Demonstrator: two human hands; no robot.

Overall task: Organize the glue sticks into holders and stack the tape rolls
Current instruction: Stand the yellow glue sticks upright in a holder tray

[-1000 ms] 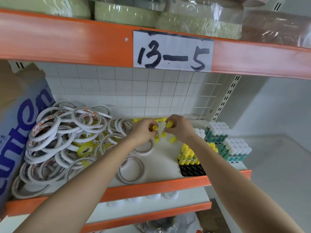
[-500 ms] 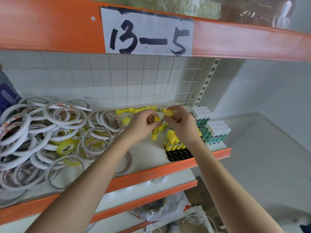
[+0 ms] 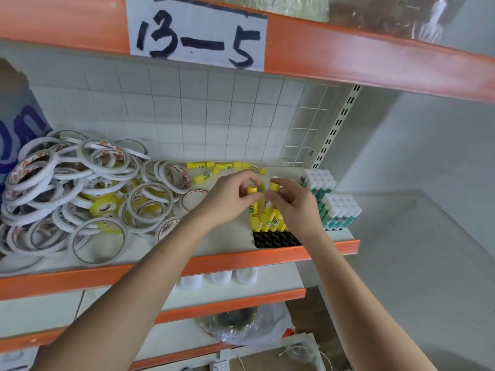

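- While both hands are raised over the shelf (image 3: 230, 245), a yellow glue stick (image 3: 253, 203) is pinched near its cap by the left hand (image 3: 227, 200), fingers curled round it.
- A second yellow stick (image 3: 273, 186) is pinched by its cap in the right hand (image 3: 293, 202), thumb and fingers closed on it.
- Both held sticks are kept upright, just above the black holder (image 3: 276, 240) at the shelf's front edge.
- Several yellow sticks (image 3: 267, 222) are seen standing in the holder's back rows; its front holes are shown as dark openings.
- More yellow sticks (image 3: 211, 170) are left lying flat near the wire grid (image 3: 203, 116) at the back.
- Two blocks of white-capped green sticks (image 3: 338, 210) are set upright at the right end of the shelf, beside the right hand.
- Tape rolls (image 3: 80, 188) are heaped loosely over the left half of the shelf, overlapping, not stacked; a few yellow rolls (image 3: 103, 206) are mixed in.
- A label (image 3: 198, 36) reading "13-5" is fixed to the orange beam above.
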